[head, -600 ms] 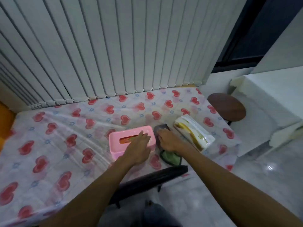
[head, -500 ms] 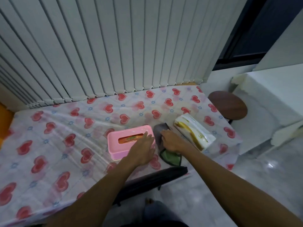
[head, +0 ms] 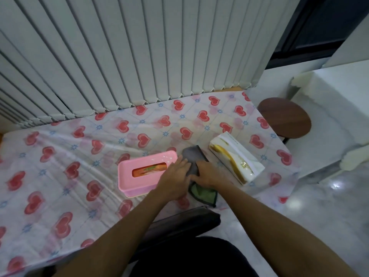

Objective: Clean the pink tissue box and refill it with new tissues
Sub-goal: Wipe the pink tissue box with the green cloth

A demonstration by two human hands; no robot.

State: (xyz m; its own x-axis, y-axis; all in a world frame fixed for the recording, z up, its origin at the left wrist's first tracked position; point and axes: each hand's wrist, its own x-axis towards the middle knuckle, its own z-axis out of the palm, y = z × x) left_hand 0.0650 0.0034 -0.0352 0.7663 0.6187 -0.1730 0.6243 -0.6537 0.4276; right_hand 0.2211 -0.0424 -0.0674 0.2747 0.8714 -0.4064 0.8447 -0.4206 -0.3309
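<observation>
Pressing flat on the cloth, both hands, left and right, lie open-fingered, gripping nothing. The box sits just left, touching the left hand, near the table's front edge. The tissue pack lies right; open tabletop spreads left and behind.

We saw the pink rectangular plastic tissue box lying flat on the heart-printed cloth, slot upward. Well to its right lay the white-and-yellow plastic-wrapped tissue pack, angled.
</observation>
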